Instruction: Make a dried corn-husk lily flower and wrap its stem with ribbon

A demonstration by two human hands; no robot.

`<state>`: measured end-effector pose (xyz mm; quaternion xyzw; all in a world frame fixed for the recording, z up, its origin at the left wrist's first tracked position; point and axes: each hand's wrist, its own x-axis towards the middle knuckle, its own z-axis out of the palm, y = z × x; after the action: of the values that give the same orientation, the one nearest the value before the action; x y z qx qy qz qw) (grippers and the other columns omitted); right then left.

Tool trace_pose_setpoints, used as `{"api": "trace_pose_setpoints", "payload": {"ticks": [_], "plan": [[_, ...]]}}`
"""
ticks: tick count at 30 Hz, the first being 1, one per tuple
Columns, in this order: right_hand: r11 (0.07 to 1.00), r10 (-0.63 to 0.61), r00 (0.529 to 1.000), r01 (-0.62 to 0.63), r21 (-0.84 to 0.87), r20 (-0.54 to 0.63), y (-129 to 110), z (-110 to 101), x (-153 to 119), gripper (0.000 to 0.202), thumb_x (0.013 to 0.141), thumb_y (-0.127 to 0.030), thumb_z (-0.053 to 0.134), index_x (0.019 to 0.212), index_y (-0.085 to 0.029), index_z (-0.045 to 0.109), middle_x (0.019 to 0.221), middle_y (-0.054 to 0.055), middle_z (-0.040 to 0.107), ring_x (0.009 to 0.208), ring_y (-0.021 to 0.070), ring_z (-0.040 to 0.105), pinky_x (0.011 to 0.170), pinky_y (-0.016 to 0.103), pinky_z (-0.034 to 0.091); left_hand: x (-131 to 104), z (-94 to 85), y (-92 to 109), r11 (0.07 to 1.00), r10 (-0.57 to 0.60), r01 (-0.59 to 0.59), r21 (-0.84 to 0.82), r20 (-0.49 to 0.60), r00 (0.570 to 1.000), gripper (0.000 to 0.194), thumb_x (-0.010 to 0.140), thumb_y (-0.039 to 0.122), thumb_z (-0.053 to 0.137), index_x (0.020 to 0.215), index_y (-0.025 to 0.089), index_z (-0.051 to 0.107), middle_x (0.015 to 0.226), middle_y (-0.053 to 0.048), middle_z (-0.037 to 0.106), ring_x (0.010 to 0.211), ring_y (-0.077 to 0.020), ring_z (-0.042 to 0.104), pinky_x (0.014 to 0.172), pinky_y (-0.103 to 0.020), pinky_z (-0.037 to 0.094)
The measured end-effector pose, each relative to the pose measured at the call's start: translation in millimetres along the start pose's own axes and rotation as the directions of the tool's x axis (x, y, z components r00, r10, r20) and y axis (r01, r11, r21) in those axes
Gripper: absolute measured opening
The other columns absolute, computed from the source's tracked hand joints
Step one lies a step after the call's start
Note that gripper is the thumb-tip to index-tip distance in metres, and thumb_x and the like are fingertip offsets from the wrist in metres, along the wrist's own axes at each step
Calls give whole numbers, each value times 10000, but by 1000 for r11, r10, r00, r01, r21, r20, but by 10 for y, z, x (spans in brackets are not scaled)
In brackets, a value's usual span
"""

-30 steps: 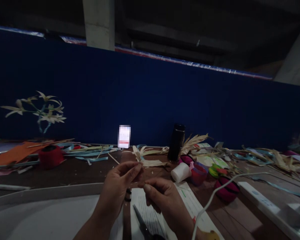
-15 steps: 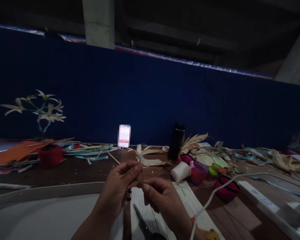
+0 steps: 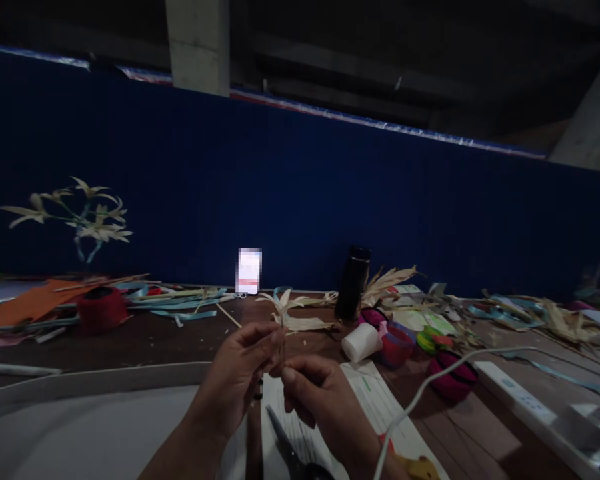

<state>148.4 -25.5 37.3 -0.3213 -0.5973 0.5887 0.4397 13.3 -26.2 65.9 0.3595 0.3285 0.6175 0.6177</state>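
A pale flower with narrow petals stands upright above my fingertips, its thin stem running down between my hands. My left hand pinches the stem just under the petals. Lower down, my right hand is closed with thumb and forefinger on the stem's lower part, close to the left fingers. Beneath the hands lie printed sheets of paper, with dark scissors on top, their handles partly cut off by the frame's lower edge.
A white tray fills the lower left. Behind stand a lit phone, a black bottle and a flower arrangement. Tape rolls, a white roll, a white cable and a power strip lie right.
The flower has turned, so its petals now show spread apart. My right hand has shifted very slightly left; the left hand stays nearly in place.
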Motion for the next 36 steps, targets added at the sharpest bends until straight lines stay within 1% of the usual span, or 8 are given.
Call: {"api": "trace_pose_setpoints", "payload": {"ticks": [5,11,15,18,23,32,36], "plan": [[1000,11,1000,-11,29,6,5,13,3,285,778,-398,612,831,-124,672,498,-34,522,366,19,296,362,175,191,2,-25,-14,1000,-5,6,-28,33,999,153,648,219,735,717,157,613,541,59,506,455,-35,420,445,-151,316],[999,2,1000,-3,53,15,5,34,0,295,773,-405,613,833,-121,668,494,-34,530,353,19,290,356,174,192,5,-36,-3,1000,-11,12,-25,60,998,157,643,226,734,681,151,602,542,47,522,466,-46,439,447,-157,329],[998,2,1000,-3,61,18,11,30,-4,297,774,-402,614,839,-116,665,507,-24,542,360,19,293,350,166,186,1,-26,7,999,-19,20,-28,25,999,185,607,233,759,674,153,606,573,30,574,492,-60,490,474,-167,368],[998,5,1000,-7,62,19,10,25,-5,294,776,-394,613,844,-113,666,512,-19,547,361,19,303,349,163,187,2,-10,12,1000,-11,11,-24,-18,1000,215,572,238,780,662,148,606,556,30,574,480,-61,494,464,-168,370],[998,15,1000,-15,64,11,-8,36,1,263,779,-365,616,818,-111,673,514,-15,565,356,13,317,349,158,205,1,16,26,997,45,-41,58,-75,996,230,580,261,774,681,134,611,543,30,563,469,-58,484,444,-163,359],[996,8,1000,-9,85,14,16,36,17,261,781,-357,613,808,-105,674,545,-6,587,341,13,361,328,148,237,-14,24,14,994,95,-92,60,-57,994,219,605,257,756,690,134,596,515,35,553,446,-63,479,420,-168,375],[995,0,1000,-2,98,19,9,43,12,244,782,-350,617,790,-112,671,551,-9,590,340,9,371,323,135,255,-13,25,13,993,99,-96,74,-46,994,218,609,266,751,692,137,596,494,42,544,410,-65,469,397,-179,375]]}}
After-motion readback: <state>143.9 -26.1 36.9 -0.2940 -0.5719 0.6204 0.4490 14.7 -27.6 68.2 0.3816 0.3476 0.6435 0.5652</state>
